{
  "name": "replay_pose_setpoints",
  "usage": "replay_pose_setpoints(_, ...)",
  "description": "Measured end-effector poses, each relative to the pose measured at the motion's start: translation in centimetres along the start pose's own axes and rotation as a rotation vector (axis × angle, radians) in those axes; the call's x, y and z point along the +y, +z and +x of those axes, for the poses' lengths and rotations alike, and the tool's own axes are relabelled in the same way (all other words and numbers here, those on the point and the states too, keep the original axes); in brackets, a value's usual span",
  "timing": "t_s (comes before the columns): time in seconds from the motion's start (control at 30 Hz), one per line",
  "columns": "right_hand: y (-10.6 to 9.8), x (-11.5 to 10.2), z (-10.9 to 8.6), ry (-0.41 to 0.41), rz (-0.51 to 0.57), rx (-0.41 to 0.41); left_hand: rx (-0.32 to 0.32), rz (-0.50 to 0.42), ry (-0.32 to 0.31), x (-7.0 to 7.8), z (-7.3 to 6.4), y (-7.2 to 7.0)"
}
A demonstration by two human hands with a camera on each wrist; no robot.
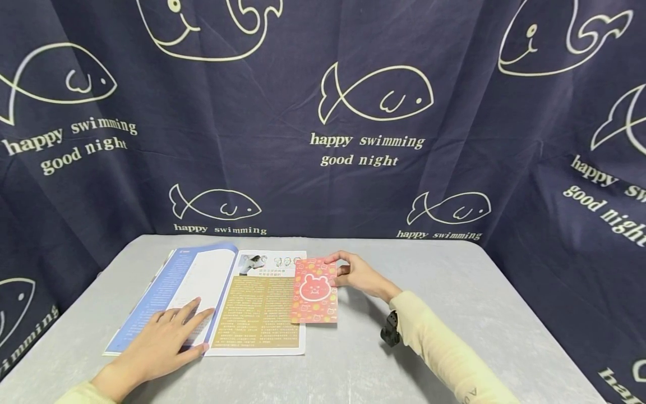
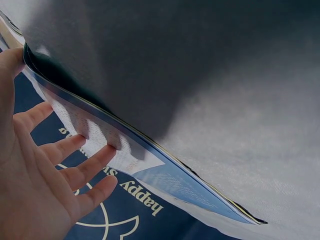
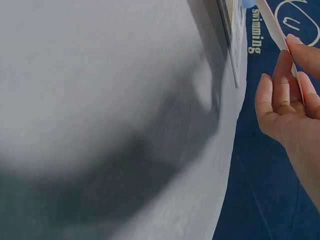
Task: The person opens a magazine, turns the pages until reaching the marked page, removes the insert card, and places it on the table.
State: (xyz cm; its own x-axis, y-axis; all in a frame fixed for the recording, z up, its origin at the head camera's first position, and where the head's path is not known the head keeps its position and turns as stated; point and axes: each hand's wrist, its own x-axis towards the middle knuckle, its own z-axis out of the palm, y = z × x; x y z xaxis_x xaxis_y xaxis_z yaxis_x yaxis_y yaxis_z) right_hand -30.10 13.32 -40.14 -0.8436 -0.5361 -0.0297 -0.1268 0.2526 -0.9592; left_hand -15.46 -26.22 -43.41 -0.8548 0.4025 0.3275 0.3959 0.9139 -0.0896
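Note:
An open magazine lies on the table, its left page blue and white, its right page white with a brown text block. My left hand rests on the left page near the fold, fingers spread and fairly straight. The left wrist view has those fingertips touching the magazine page. My right hand pinches the right edge of a thin red card printed with a bear face. The card is held over the right page's outer edge. Edge-on in the right wrist view, the card sits between thumb and fingers.
A grey-white cloth covers the table. Behind and at both sides hangs a dark blue curtain with fish drawings and lettering. A black device is strapped at the right wrist.

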Motion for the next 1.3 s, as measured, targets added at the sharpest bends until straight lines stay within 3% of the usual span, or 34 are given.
replay_pose_setpoints(0.77,-4.3,2.1,-2.0,0.030,0.024,0.000,-0.007,0.010,-0.003,-0.1,0.1,0.0)
replay_pose_setpoints(1.3,-5.0,3.0,-2.0,0.040,0.020,-0.005,-0.043,0.001,-0.020,0.0,0.1,-0.2)
